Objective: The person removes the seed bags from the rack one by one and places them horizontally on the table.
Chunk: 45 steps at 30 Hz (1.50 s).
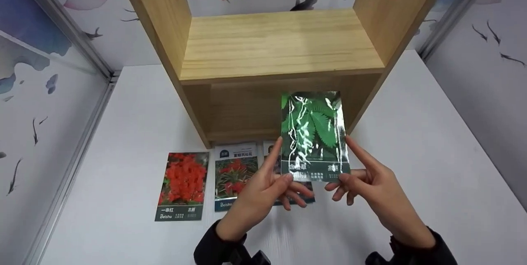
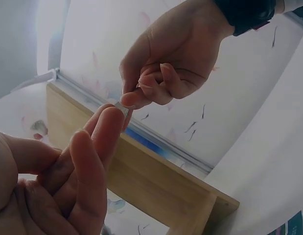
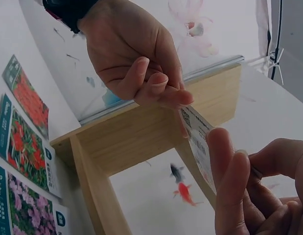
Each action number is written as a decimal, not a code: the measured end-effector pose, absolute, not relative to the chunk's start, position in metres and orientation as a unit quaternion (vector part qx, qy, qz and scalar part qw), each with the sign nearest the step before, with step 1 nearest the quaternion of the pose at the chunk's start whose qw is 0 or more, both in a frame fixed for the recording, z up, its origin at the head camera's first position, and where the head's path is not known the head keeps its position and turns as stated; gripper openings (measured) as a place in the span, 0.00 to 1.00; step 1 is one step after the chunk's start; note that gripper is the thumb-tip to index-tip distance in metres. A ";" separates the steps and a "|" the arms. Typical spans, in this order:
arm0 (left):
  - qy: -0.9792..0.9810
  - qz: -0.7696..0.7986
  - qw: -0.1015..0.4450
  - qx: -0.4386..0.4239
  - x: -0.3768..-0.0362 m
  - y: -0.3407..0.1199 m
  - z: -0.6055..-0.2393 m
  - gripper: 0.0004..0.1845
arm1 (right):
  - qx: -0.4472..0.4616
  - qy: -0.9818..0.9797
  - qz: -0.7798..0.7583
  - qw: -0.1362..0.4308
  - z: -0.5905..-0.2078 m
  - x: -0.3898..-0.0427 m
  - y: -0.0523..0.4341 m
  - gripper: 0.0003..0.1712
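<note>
A glossy seed packet [image 1: 315, 133] with a green leaf picture is held up in front of the wooden shelf. My left hand [image 1: 257, 195] pinches its lower left corner, thumb on the front and index finger along the side edge. The right hand [image 1: 383, 191] pinches the lower right corner the same way. In the right wrist view, the packet's pale back [image 3: 198, 142] shows print and a barcode. Nearest below the left hand lies a seed packet with red flowers [image 1: 234, 178], partly covered by that hand.
A packet with dense red blooms [image 1: 183, 184] lies at the left of the white table [image 1: 131, 133]. A packet with pink-purple flowers [image 3: 31, 205] is mostly hidden in the head view. The wooden shelf unit [image 1: 284, 47] stands behind them, between printed walls.
</note>
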<state>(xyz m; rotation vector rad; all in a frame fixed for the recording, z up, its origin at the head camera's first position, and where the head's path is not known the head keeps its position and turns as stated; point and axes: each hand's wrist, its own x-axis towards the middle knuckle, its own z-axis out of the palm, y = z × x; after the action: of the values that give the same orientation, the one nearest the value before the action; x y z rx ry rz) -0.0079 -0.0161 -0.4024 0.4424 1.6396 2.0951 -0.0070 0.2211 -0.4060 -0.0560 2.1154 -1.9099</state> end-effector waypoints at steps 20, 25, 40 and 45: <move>0.624 0.744 0.223 0.085 -0.015 0.001 -0.467 0.39 | -0.015 0.741 -0.635 0.217 -0.480 -0.024 0.244 0.42; 0.629 0.742 0.220 0.066 -0.016 0.008 -0.482 0.39 | -0.014 0.740 -0.636 0.217 -0.497 -0.023 0.248 0.40; 0.672 0.696 0.250 0.037 -0.015 0.037 -0.532 0.39 | 0.056 0.800 -0.574 0.165 -0.522 -0.010 0.260 0.36; 0.684 0.679 0.264 0.029 -0.012 0.046 -0.539 0.39 | 0.079 0.823 -0.541 0.156 -0.527 -0.006 0.269 0.37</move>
<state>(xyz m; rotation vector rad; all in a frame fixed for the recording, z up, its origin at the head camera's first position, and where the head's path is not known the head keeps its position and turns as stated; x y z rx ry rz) -0.0122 0.0463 -0.5388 0.0794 1.8489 1.8352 -0.0056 0.2686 -0.5267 0.2267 2.3557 -1.5491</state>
